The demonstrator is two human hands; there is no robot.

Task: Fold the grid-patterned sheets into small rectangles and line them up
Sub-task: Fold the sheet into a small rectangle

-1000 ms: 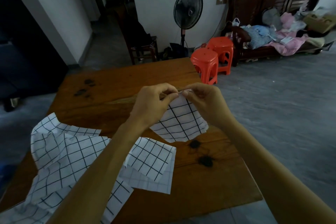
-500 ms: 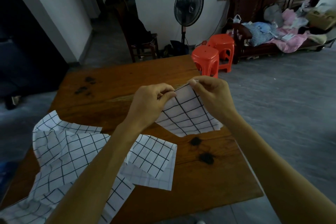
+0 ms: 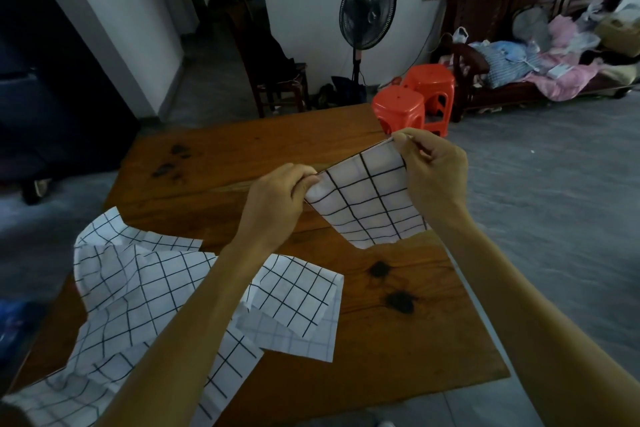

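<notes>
A white sheet with a black grid (image 3: 367,204) hangs in the air over the wooden table (image 3: 249,156), stretched between both hands. My left hand (image 3: 277,201) pinches its left top corner. My right hand (image 3: 429,170) pinches the right top corner, held higher and further out. A folded grid piece (image 3: 294,295) lies on the table below my left forearm. More unfolded grid sheets (image 3: 131,291) lie rumpled in a pile at the table's left front, partly hidden by my arm.
Dark knots (image 3: 398,302) mark the table near its right front. Two orange plastic stools (image 3: 401,107) stand just past the far right corner. Behind them are a standing fan (image 3: 367,7), a chair (image 3: 273,73) and a wooden bench with laundry (image 3: 540,55).
My hands have drawn apart, the right one moving right and up, and the held sheet has spread wider between them.
</notes>
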